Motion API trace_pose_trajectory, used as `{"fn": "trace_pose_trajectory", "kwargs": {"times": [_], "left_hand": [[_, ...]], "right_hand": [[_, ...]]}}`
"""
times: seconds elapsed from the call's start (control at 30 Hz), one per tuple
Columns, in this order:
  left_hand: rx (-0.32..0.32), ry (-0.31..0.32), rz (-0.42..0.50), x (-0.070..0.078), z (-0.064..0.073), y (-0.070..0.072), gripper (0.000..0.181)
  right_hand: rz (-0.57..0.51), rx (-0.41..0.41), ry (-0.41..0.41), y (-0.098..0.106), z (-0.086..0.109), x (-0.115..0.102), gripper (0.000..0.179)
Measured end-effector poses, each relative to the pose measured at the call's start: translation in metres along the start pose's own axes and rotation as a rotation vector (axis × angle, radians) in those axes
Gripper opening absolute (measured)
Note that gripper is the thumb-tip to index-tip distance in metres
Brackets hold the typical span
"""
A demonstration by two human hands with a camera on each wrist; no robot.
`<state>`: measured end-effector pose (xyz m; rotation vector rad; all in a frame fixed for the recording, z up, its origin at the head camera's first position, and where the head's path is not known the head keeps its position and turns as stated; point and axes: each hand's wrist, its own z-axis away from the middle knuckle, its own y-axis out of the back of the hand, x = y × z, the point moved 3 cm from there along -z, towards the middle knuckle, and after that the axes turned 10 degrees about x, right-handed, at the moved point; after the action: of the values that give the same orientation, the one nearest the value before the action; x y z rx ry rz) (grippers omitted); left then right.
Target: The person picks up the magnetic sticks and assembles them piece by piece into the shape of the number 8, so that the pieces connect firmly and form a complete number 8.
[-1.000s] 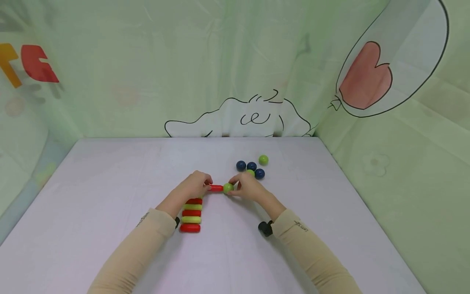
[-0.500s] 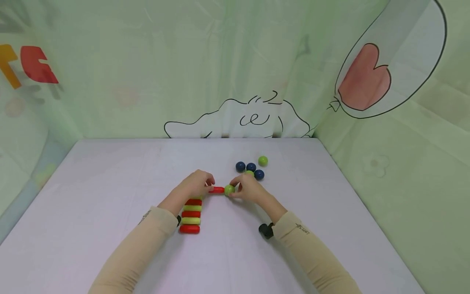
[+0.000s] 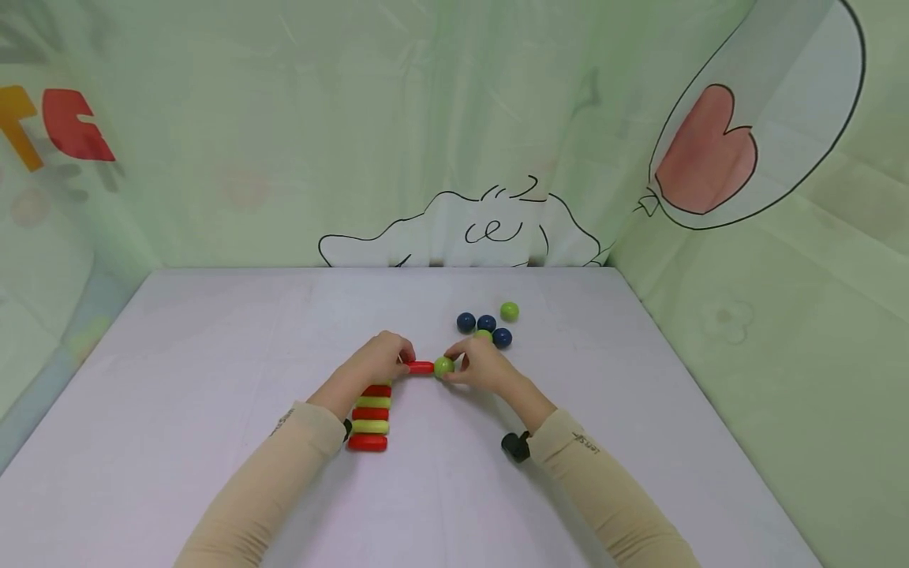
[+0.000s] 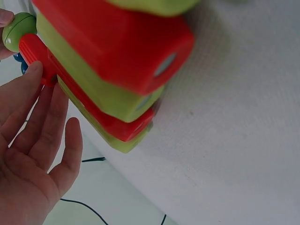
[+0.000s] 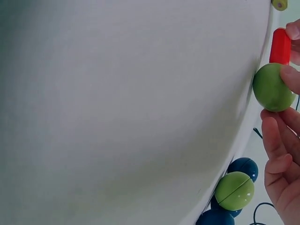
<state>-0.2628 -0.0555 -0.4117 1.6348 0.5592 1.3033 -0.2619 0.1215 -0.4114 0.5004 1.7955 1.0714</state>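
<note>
Above or on the bench [image 3: 440, 489], the left hand [image 3: 378, 359] pinches a faceted, plastic-looking red rod [image 3: 422, 368] meeting a glossy green ball [image 3: 443, 367] pinched by the right hand [image 3: 488, 364]; both look light and stiff, the ball slippery, best held across its widest part.

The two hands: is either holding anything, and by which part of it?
The left hand pinches a red rod near the end away from the green ball; the right hand pinches that ball by its sides.

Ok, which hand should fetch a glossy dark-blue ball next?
Probably the right hand, nearer the dark-blue balls, though pinching a glossy green ball. The left hand, holding a faceted red rod, is farther.
</note>
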Motion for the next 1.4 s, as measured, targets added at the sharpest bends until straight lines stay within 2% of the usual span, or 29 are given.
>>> {"fn": "trace_pose_trajectory", "kwargs": {"times": [0.27, 0.53, 0.83, 0.97, 1.13, 1.4], "left_hand": [[0.007, 0.010, 0.012, 0.001, 0.002, 0.000, 0.015], [0.012, 0.022, 0.030, 0.000, 0.001, -0.003, 0.015], [0.008, 0.027, 0.028, 0.003, 0.003, -0.002, 0.016], [0.006, 0.028, 0.031, 0.003, 0.003, -0.002, 0.016], [0.006, 0.031, 0.033, 0.003, 0.003, -0.002, 0.016], [0.004, 0.026, 0.044, 0.003, 0.003, -0.003, 0.014]], "right_hand": [[0.017, 0.037, -0.047, 0.008, -0.001, 0.006, 0.045], [0.042, 0.098, -0.037, 0.018, 0.002, 0.015, 0.040], [0.116, 0.228, -0.007, 0.026, 0.007, 0.029, 0.036], [0.148, 0.268, -0.026, 0.029, 0.007, 0.038, 0.036], [0.186, 0.271, -0.049, 0.031, 0.004, 0.043, 0.037], [0.192, 0.215, -0.140, 0.030, -0.001, 0.047, 0.039]]}}
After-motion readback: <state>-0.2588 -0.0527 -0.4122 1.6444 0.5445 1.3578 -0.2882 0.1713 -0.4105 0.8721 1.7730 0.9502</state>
